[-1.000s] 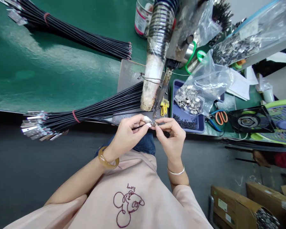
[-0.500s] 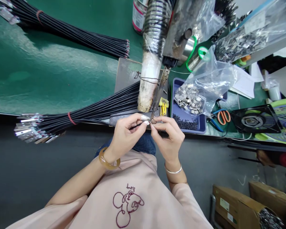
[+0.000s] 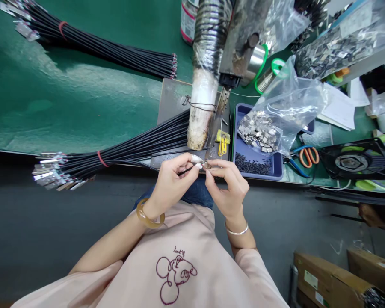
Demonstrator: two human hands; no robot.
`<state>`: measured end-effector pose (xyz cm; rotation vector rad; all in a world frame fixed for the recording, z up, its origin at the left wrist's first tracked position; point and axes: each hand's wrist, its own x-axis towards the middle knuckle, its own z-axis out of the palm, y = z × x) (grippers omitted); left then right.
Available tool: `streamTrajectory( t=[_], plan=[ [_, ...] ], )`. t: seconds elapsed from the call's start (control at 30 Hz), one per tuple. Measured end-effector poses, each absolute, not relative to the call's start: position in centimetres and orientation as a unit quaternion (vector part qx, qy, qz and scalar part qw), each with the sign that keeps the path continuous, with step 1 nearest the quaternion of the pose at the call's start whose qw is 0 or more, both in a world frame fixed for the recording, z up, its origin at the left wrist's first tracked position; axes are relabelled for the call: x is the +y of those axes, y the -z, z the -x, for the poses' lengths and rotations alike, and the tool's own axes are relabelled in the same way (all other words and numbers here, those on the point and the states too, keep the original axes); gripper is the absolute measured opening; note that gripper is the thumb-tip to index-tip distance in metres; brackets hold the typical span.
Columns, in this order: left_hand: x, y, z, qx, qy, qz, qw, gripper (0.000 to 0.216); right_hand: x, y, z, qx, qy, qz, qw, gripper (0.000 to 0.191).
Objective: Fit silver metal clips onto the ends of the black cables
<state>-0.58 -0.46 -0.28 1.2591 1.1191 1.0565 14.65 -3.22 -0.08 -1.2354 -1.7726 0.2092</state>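
My left hand point(image 3: 175, 182) pinches the end of a thin black cable point(image 3: 185, 170) just off the bench edge. My right hand point(image 3: 227, 184) is closed in a pinch on a small metal clip point(image 3: 207, 164) held against that cable end. Both hands meet right below the tip of a soldering iron point(image 3: 217, 119) that hangs from a foil-wrapped duct point(image 3: 208, 51). A bundle of black cables point(image 3: 125, 152) with metal tabs on its left end lies to the left of my hands.
A blue tray point(image 3: 277, 169) holds small black pieces and a clear bag of metal clips point(image 3: 259, 132). A second cable bundle point(image 3: 109, 47) lies on the green mat point(image 3: 51, 98). Orange-handled scissors point(image 3: 304, 156), a black fan point(image 3: 356, 162) and cardboard boxes point(image 3: 324, 278) are at the right.
Both hands stay pinched together at the iron's tip, with only small finger shifts. The view has drifted slightly.
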Motion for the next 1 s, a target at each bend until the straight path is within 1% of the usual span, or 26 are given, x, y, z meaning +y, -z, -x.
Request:
streamTrajectory(
  t=[0.1,0.17,0.27,0.33,0.4,0.47,0.5,0.57,0.6,0.67,0.73,0.77,0.8,0.87,0.93,1.0],
  plan=[
    [-0.7,0.3,0.7,0.460,-0.440,-0.561,0.530,0.010,-3.2,-0.1,-14.7,-0.684,-0.113,0.544,0.472,0.008],
    [-0.8,0.4,0.8,0.438,-0.444,-0.609,0.490,0.011,-3.2,-0.2,-14.9,-0.643,-0.181,0.578,0.469,0.006],
    [-0.9,0.3,1.2,0.395,-0.465,-0.679,0.409,0.015,-3.0,-0.3,-15.4,-0.608,-0.319,0.575,0.446,0.011],
    [-0.8,0.0,1.6,0.388,-0.463,-0.681,0.413,0.015,-3.0,-0.3,-15.6,-0.607,-0.365,0.550,0.443,0.012],
    [-0.6,-0.2,2.0,0.394,-0.443,-0.645,0.483,0.011,-2.9,-0.2,-15.7,-0.636,-0.344,0.524,0.450,0.009],
    [-0.4,-0.5,2.3,0.392,-0.416,-0.595,0.565,0.007,-2.8,0.0,-15.6,-0.700,-0.259,0.488,0.453,0.004],
    [-0.3,-0.6,2.4,0.390,-0.407,-0.575,0.594,0.009,-2.8,0.2,-15.6,-0.734,-0.202,0.466,0.451,0.006],
    [-0.3,-0.6,2.4,0.390,-0.402,-0.556,0.614,0.014,-2.9,0.6,-15.7,-0.777,-0.105,0.438,0.440,0.014],
    [-0.4,-0.5,2.4,0.395,-0.403,-0.556,0.610,0.014,-3.1,0.7,-15.8,-0.779,-0.079,0.439,0.441,0.016],
    [-0.6,-0.2,2.2,0.412,-0.406,-0.565,0.589,0.013,-3.7,0.9,-16.1,-0.741,-0.070,0.475,0.470,0.017],
    [-0.7,0.2,2.0,0.431,-0.408,-0.573,0.566,0.012,-4.6,0.7,-16.4,-0.675,-0.076,0.531,0.507,0.013],
    [-0.8,0.4,2.0,0.438,-0.408,-0.577,0.555,0.013,-5.0,0.5,-16.4,-0.653,-0.078,0.555,0.510,0.010],
    [-0.8,0.6,2.0,0.443,-0.407,-0.584,0.544,0.013,-5.3,0.1,-16.4,-0.646,-0.078,0.575,0.496,0.007],
    [-0.8,0.8,2.1,0.444,-0.404,-0.610,0.517,0.014,-5.5,-0.5,-16.0,-0.674,-0.080,0.594,0.433,0.004],
    [-0.8,1.0,2.2,0.437,-0.403,-0.643,0.484,0.013,-5.3,-0.7,-15.3,-0.711,-0.075,0.595,0.367,0.009],
    [-0.8,1.0,2.2,0.426,-0.402,-0.670,0.456,0.014,-4.8,-0.6,-14.6,-0.725,-0.064,0.594,0.343,0.008]
  ],
)
